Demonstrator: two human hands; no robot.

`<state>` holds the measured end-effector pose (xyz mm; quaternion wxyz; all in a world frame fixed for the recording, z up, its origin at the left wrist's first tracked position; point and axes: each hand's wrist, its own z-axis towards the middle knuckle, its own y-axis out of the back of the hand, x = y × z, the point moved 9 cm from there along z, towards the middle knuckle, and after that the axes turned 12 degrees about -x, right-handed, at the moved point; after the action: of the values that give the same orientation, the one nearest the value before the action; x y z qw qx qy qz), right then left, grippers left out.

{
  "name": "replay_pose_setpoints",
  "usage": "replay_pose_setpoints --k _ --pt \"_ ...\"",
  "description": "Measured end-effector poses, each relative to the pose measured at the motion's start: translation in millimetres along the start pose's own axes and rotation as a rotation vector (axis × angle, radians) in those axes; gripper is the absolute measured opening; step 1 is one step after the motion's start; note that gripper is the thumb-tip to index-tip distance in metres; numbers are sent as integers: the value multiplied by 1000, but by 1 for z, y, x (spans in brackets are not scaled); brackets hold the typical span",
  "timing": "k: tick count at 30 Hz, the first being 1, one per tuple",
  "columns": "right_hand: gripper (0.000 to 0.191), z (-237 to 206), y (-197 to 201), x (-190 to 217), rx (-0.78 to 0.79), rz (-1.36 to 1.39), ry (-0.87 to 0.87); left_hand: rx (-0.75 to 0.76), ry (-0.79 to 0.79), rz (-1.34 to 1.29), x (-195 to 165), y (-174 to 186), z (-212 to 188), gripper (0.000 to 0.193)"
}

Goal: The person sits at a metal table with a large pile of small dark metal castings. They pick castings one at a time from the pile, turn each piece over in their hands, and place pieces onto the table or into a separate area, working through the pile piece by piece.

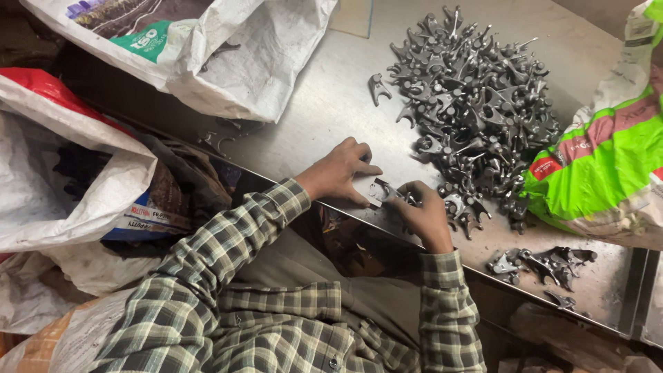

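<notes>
Worktop [331, 103]: steel, sacks at its far-left and right edges.
Big pile [476, 110]: grey forked metal parts, near the right edge.
Small group [545, 262]: same parts, at the near-right corner.
Left hand [340, 173]: fingers together, pressed on a flat plate [369, 186] at the near edge.
Right hand [425, 214]: fingers clamped on one forked part [384, 191], touching the plate.

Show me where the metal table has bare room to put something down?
Bare steel table lies between the white sack and the big pile of forked metal parts. It is crowded around that pile, the green sack and the small pile.
</notes>
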<state>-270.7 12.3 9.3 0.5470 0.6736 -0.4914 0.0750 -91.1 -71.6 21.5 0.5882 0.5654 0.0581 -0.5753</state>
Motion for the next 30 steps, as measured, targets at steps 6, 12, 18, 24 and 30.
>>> replay_pose_setpoints --k 6,12,18,24,30 --pt "24 10 35 -18 -200 362 164 44 53 -18 7 -1 0 70" --pt "11 16 143 -92 -294 1451 25 7 36 -9 0 10 1 65" --pt "27 13 158 -115 -880 1846 -22 30 87 -5 5 7 2 68" --pt "54 11 31 118 -329 1230 484 31 56 -15 6 7 0 69" --pt "65 -18 29 126 -562 503 668 6 41 -33 4 14 1 67"
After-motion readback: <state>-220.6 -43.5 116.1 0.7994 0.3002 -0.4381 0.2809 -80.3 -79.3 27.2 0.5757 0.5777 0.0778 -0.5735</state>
